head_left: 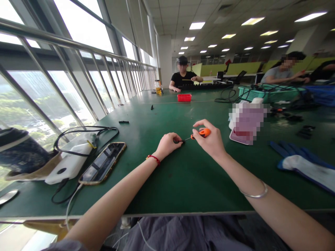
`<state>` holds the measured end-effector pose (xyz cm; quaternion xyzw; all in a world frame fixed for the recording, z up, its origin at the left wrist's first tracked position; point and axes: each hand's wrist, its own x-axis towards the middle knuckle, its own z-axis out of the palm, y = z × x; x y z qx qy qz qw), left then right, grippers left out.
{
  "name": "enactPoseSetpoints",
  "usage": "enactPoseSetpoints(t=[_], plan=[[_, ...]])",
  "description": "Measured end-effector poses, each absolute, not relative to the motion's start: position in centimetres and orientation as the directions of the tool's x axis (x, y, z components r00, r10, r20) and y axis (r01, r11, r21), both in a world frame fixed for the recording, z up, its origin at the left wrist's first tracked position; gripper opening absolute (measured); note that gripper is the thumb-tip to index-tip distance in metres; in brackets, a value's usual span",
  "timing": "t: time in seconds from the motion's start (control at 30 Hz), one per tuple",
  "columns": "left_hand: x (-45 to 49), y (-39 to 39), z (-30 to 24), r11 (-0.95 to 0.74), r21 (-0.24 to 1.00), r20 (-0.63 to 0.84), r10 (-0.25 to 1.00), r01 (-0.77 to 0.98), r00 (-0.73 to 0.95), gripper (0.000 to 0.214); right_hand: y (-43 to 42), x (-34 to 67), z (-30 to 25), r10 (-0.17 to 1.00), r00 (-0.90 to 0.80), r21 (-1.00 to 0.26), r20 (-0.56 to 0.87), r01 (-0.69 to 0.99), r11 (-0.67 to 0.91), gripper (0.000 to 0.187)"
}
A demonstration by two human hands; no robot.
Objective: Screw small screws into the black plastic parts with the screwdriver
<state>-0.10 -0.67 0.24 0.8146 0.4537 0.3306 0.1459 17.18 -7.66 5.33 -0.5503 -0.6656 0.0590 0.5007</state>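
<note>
1 black part is pinched by the left hand; fingers of the right hand hold an orange screwdriver to it. The job looks begun, not done.

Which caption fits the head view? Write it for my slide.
Left hand holds a small black part; right hand holds an orange-handled screwdriver.

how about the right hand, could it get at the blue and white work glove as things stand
Likely yes: only green tabletop shows between the right hand and the glove. That hand holds an orange-and-black screwdriver, though, and would probably need to put it down first.
</note>
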Motion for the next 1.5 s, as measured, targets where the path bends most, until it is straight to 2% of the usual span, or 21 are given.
enactPoseSetpoints(t=[0.2, 0.33, 0.43, 0.53, 0.6, 0.7, 0.93, 1.27, 1.37, 1.5], plan=[[-0.2, -0.6, 0.3, -0.535, 0.545, 0.4, 0.842, 0.646, 0.361, 0.011, -7.7, 17.6, 5.5, 0.828, -0.031, -0.615, 0.56, 0.655, 0.44, 0.018], [-0.3, -0.5, 0.1, -0.539, 0.528, 0.409, 0.839, 0.657, 0.359, 0.011, -6.7, 18.5, 4.9, 0.758, 0.029, -0.606, 0.652, 0.62, 0.498, 0.023], [-0.3, -0.6, 0.2, -0.53, 0.494, 0.417, 0.84, 0.689, 0.347, 0.011, -5.2, 19.2, 3.6, 0.775, -0.098, -0.49, 0.624, 0.724, 0.486, 0.018], [-0.3, -0.7, 0.4, -0.524, 0.469, 0.425, 0.84, 0.711, 0.338, 0.01, -3.7, 19.3, 1.9, 0.841, -0.226, -0.366, 0.492, 0.822, 0.435, 0.017], [-0.3, -0.8, 0.5, -0.529, 0.459, 0.431, 0.835, 0.714, 0.341, 0.01, -2.9, 19.1, 1.1, 0.865, -0.301, -0.287, 0.401, 0.856, 0.431, 0.02], [-0.3, -0.8, 0.4, -0.53, 0.452, 0.439, 0.832, 0.717, 0.339, 0.01, -2.3, 18.5, 0.7, 0.867, -0.346, -0.238, 0.358, 0.865, 0.443, 0.022], [-0.3, -0.7, 0.3, -0.545, 0.457, 0.436, 0.826, 0.703, 0.357, 0.01, -2.5, 17.8, 0.9, 0.863, -0.363, -0.227, 0.35, 0.862, 0.454, 0.017], [-0.5, -0.3, 0.3, -0.524, 0.583, 0.389, 0.851, 0.622, 0.352, 0.014, -2.6, 17.9, 0.8, 0.853, -0.381, -0.213, 0.356, 0.856, 0.471, 0.017], [-0.4, -0.7, 0.6, -0.529, 0.567, 0.407, 0.846, 0.632, 0.344, 0.012, -2.4, 17.9, 0.8, 0.861, -0.368, -0.219, 0.35, 0.862, 0.457, 0.018], [-0.4, -1.4, 1.0, -0.588, 0.474, 0.469, 0.799, 0.655, 0.377, 0.008, -2.3, 18.1, 0.8, 0.881, -0.311, -0.252, 0.356, 0.876, 0.411, 0.02]])
